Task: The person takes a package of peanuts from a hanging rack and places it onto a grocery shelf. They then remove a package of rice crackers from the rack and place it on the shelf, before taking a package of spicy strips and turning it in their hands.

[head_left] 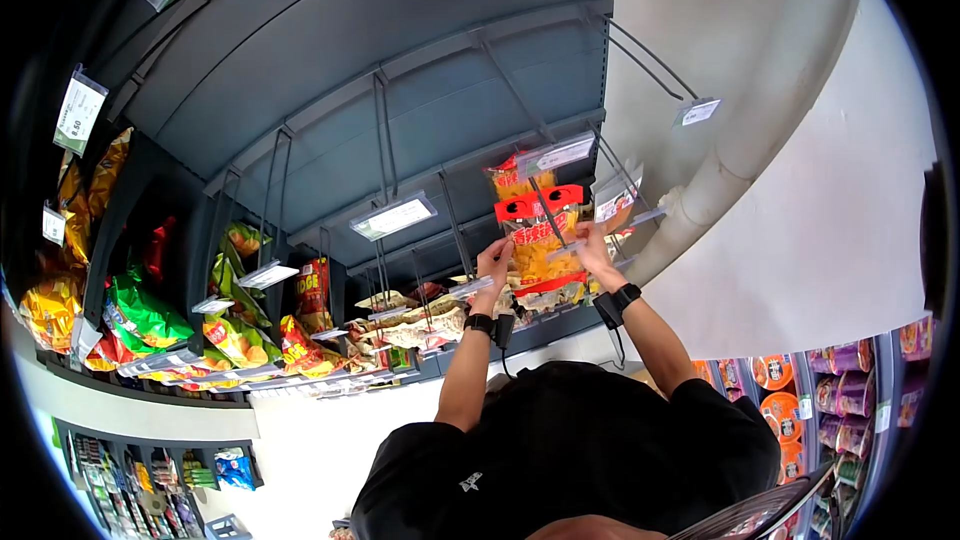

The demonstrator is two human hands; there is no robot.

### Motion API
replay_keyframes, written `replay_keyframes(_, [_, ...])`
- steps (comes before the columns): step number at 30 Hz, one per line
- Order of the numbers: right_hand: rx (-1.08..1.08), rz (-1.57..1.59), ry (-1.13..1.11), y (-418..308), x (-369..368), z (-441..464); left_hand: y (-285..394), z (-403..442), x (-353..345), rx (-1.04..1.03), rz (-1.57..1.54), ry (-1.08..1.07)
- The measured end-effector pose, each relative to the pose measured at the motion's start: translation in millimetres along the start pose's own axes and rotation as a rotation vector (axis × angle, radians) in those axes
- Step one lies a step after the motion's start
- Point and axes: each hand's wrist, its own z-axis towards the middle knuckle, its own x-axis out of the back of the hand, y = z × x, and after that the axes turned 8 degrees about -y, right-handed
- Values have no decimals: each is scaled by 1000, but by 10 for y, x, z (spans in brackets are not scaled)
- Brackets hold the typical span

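A red and yellow snack bag [543, 238] with a red top strip hangs in front of the rack at centre right, by the metal hooks. My left hand [495, 262] is at the bag's left edge, its fingers closed on it. On the opposite edge, my right hand [594, 248] has its fingers bent against the bag, close to a clear tag holder. Behind and above is another similar bag [508, 178], partly hidden by a price tag [556, 155]. Both wrists wear black bands with small devices.
Metal hooks with price tags [393, 216] project from the dark rack [440, 100]. Packed snack bags [310, 340] line the lower shelf, with a green bag [143, 315] at left. A pale pipe [715, 180] curves along the right. Cup containers [780, 415] stand at lower right.
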Motion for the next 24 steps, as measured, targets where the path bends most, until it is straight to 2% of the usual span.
replay_keyframes(4, [36, 31, -10, 27, 38, -284, 172, -296, -6, 32, 48, -28])
replay_keyframes(7, [-75, 69, -82, -68, 99, -444, 207, -430, -8, 43, 31, -35])
replay_keyframes(14, [-100, 71, -36, -169, 149, -829, 151, -652, 29, 60, -51, -149])
replay_keyframes(22, [-139, 76, 15, -214, 195, -1179, 413, -885, 103, 85, -115, -260])
replay_keyframes(24, [-113, 82, 39, -213, 194, -1281, 464, -940, 127, 187, -161, -306])
